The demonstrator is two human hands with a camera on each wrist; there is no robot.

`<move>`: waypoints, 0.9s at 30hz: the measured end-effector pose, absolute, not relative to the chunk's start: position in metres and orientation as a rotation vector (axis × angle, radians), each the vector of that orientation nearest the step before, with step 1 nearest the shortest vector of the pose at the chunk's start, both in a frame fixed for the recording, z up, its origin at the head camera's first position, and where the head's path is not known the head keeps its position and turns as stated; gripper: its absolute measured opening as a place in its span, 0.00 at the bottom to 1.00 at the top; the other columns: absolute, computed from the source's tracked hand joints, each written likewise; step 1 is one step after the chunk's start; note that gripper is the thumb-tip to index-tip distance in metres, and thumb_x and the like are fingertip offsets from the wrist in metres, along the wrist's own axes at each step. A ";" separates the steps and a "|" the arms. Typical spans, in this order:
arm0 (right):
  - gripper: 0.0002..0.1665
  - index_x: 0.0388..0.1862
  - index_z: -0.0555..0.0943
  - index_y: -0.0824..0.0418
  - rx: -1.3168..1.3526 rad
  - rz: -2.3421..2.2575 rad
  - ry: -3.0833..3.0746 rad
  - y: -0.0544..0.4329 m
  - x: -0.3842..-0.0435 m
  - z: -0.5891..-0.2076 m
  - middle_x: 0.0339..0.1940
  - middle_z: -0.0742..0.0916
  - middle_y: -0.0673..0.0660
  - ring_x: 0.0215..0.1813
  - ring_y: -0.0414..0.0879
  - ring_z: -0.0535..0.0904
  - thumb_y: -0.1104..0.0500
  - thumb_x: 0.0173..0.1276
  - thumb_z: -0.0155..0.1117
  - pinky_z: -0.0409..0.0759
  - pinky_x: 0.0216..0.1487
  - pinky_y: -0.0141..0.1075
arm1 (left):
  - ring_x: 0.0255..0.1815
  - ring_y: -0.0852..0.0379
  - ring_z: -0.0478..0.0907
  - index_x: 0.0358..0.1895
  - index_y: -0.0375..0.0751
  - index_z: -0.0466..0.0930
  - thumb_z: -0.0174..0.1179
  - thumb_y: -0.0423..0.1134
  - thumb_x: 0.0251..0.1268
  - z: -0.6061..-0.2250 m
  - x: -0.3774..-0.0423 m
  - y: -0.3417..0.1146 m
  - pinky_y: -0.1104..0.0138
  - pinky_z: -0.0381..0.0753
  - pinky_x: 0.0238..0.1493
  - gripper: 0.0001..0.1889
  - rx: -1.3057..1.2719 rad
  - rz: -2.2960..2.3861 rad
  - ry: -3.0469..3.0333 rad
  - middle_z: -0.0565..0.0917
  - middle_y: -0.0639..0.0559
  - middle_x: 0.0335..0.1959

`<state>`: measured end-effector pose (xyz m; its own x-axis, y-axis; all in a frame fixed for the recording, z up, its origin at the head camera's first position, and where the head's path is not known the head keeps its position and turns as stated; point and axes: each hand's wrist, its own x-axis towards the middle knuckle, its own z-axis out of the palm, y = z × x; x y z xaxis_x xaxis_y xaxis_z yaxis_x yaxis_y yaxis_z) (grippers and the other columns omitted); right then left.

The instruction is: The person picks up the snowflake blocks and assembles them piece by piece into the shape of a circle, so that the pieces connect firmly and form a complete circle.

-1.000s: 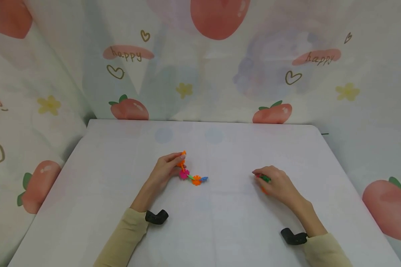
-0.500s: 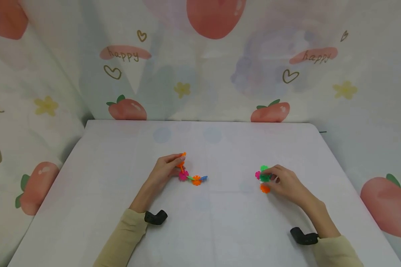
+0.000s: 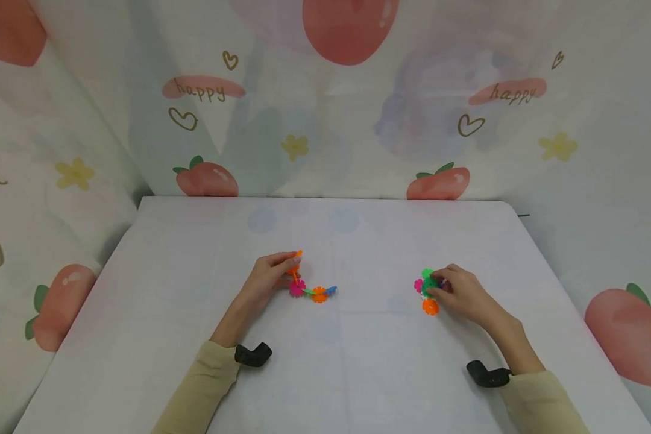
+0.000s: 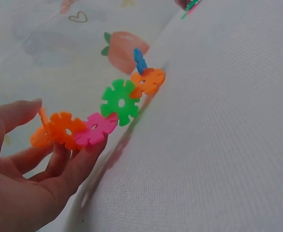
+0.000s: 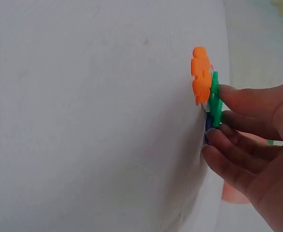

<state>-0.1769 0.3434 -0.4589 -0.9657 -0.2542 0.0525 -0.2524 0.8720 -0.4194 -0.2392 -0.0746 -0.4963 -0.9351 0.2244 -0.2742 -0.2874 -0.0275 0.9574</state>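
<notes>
My left hand [image 3: 266, 277] grips one end of a chain of interlocking flower-shaped plastic discs. In the left wrist view, orange discs [image 4: 59, 126] lie at the fingers, followed by a pink disc [image 4: 89, 134], a green disc [image 4: 113, 94], another orange disc [image 4: 152, 81] and a blue disc [image 4: 140, 62] standing on edge. Over the right side of the table, my right hand [image 3: 466, 292] pinches a cluster of the same discs. Its dark green disc [image 3: 428, 288] is central, an orange disc [image 3: 430, 307] below, a pink disc [image 3: 418, 286] to the left; a purple piece is partly hidden by fingers.
A white-covered table [image 3: 336, 374] lies under both hands. Printed fabric with peaches and hearts [image 3: 336, 132] hangs behind it and along the sides. Black wrist-worn pieces [image 3: 253, 354] stick out at both cuffs.
My right hand has turned its cluster so the discs face the head camera, and the wrist has shifted slightly right. My left hand and its chain have hardly moved.
</notes>
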 end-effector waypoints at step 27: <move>0.09 0.45 0.87 0.61 -0.601 -1.016 2.998 0.288 -0.206 -0.461 0.25 0.87 0.52 0.27 0.36 0.77 0.67 0.66 0.72 0.77 0.32 0.29 | 0.43 0.53 0.79 0.66 0.40 0.79 0.64 0.43 0.73 -0.495 -0.238 -0.076 0.71 0.85 0.43 0.22 -0.028 1.999 1.966 0.82 0.44 0.51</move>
